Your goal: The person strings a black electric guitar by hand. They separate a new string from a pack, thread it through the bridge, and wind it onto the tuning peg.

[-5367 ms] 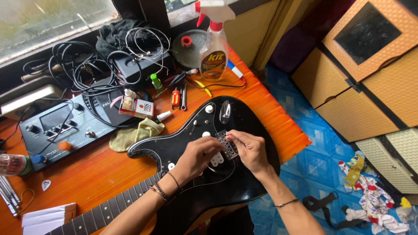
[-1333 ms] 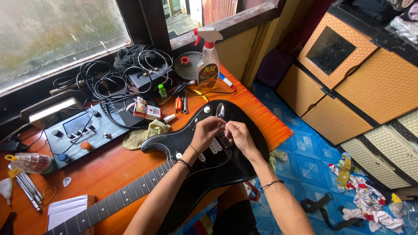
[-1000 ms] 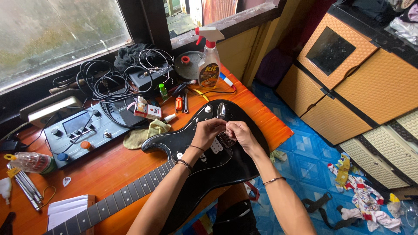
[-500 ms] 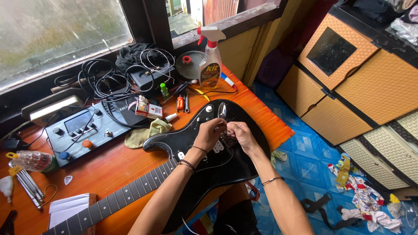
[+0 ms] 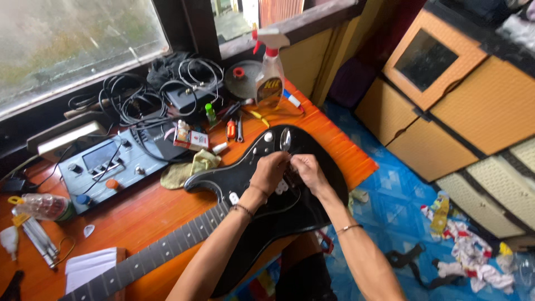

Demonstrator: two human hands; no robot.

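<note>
On the orange wooden bench [image 5: 139, 217], a glossy black solid-body electric guitar [image 5: 312, 206] is laid flat, its body overhanging the bench's near right edge and its dark fretted neck [image 5: 150, 259] running toward the lower left. Both hands are met over the middle of the body: the left hand [image 5: 271, 171] is curled with fingers bent down onto the guitar, and the right hand [image 5: 308, 170] is pressed just beside it, fingertips drawn together on a small part that is too hidden to be named. Whether either grip is clamped on anything cannot be told.

Behind the guitar, a grey pedal board with knobs [image 5: 106, 167] is set near the window, with black coiled cables [image 5: 139, 97] heaped beyond it. A crumpled yellow-green cloth [image 5: 189, 167] is touched by the guitar's upper horn. A clear spray bottle with a red and white trigger [image 5: 271, 72] is stood close to the bench's far right corner. Bare wood is left between neck and pedal board; to the right, the bench ends at a blue patterned floor [image 5: 390, 206].
</note>
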